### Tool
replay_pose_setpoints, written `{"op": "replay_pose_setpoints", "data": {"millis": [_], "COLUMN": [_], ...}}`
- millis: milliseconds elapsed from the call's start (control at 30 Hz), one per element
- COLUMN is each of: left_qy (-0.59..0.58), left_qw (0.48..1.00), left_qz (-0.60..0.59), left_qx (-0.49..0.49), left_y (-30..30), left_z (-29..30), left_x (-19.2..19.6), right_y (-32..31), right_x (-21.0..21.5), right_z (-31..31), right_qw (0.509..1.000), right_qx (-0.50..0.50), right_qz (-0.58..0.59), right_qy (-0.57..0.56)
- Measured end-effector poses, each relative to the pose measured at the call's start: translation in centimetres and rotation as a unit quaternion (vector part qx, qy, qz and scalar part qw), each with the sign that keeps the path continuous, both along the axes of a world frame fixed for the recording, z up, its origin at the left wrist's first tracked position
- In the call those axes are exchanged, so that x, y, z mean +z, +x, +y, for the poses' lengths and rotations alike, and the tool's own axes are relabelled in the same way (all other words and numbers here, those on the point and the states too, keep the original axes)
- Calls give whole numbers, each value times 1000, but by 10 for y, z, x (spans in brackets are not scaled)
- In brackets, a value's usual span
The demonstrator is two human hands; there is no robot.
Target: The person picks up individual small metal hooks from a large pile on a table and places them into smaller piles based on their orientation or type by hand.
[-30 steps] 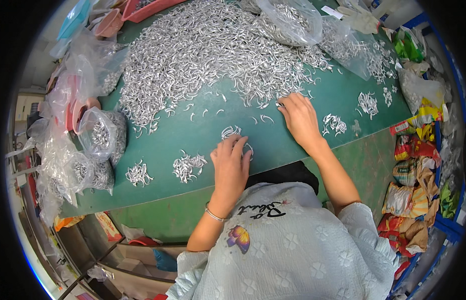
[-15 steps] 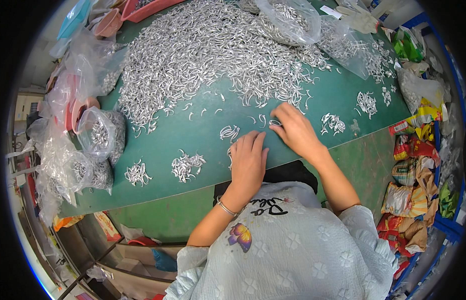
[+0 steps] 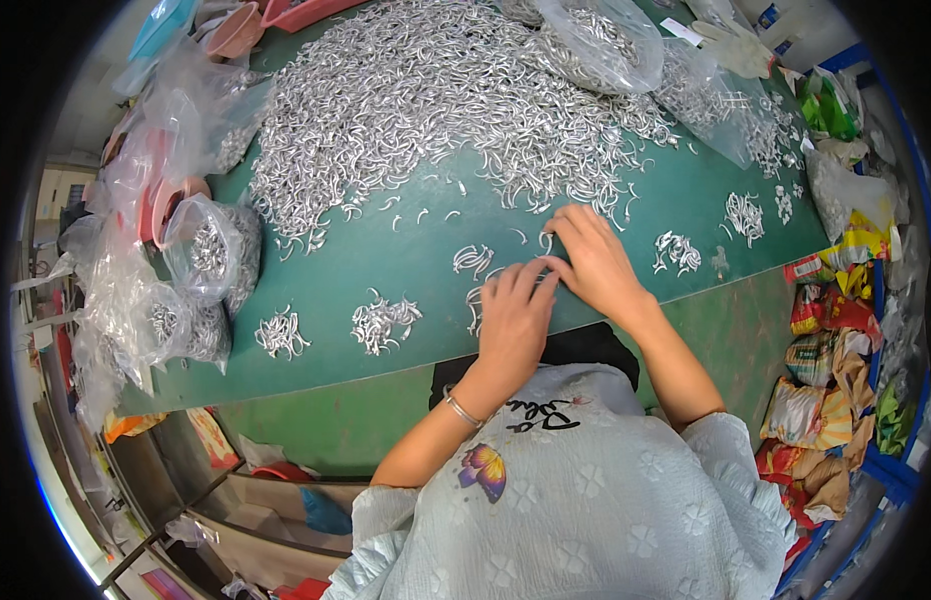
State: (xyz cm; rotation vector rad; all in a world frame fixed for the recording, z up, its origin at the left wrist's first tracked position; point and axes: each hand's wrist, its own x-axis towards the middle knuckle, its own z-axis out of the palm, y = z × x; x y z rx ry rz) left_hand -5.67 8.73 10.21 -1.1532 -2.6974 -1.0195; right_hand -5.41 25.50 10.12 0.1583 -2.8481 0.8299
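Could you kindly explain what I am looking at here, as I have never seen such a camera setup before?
There is no machine: these are a person's bare left hand and right hand. A wide fisheye camera worn on the head looks down at them, so straight edges appear bent. On the green table lies a large pile of small, curved silvery pieces, with several small heaps nearer the person. Clear plastic bags of pieces stand at the left. The hands are close together; a curved piece shows at the right fingertips, but whether either hand grips anything is hard to tell.
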Motion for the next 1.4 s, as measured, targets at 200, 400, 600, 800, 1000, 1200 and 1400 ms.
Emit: {"op": "replay_pose_setpoints", "data": {"millis": [200, 400, 600, 800, 1000, 1200, 1400], "left_qy": [-12, 36, 119, 373, 356, 319, 275], "left_qw": [1000, 999, 990, 787, 718, 748, 855], "left_qz": [21, -1, 1, -492, -597, -581, -372], "left_qx": [-20, -9, 81, 7, 39, 28, 236], "left_y": [-3, -10, -22, -38, -45, -50, -67], "left_z": [2, 5, 12, -5, -42, -82, -181], "left_x": [-13, -19, -15, -12, 7, 17, 33], "right_y": [5, 10, 18, 8, -7, -19, -23], "right_x": [1, 13, 11, 13, 31, 44, 26], "right_z": [17, 23, 10, -13, -37, -55, 7], "right_qw": [992, 974, 958, 911, 963, 957, 996], "right_qx": [-47, -101, -78, -63, 33, 130, -62], "right_qz": [-17, -43, -91, -85, -33, -84, 50], "right_qy": [-119, -199, -262, -400, -267, -245, -39]}}
